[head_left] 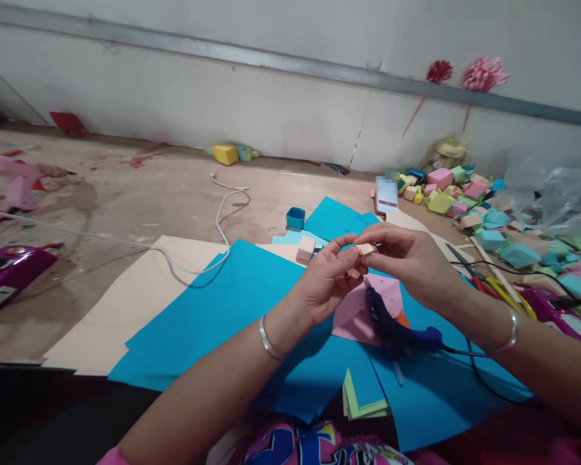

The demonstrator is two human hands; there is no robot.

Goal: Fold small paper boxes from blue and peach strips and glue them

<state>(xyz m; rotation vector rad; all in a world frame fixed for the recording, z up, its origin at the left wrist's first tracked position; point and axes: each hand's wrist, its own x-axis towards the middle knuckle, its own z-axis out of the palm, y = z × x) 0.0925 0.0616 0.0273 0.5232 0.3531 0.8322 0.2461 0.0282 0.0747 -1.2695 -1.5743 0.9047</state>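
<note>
Between the fingertips of both hands is a small peach folded-paper piece [365,249]. My left hand [333,274] pinches it from the left, and my right hand [404,255] from the right, both closed. Fingers hide part of its shape. Just below my hands, a dark blue glue gun [392,326] lies with its nozzle toward them, on a pink paper square [353,313]. Beyond my left hand stand a pale peach paper box [305,248] and a small open teal paper box [295,217].
Blue sheets [198,310] and peach sheets [111,303] cover the near table. Many paper boxes [494,219] are heaped at right, near a phone [386,195] and scissors [477,279]. A white cable [219,219], pink glue gun [22,181] and purple power strip [17,274] lie left.
</note>
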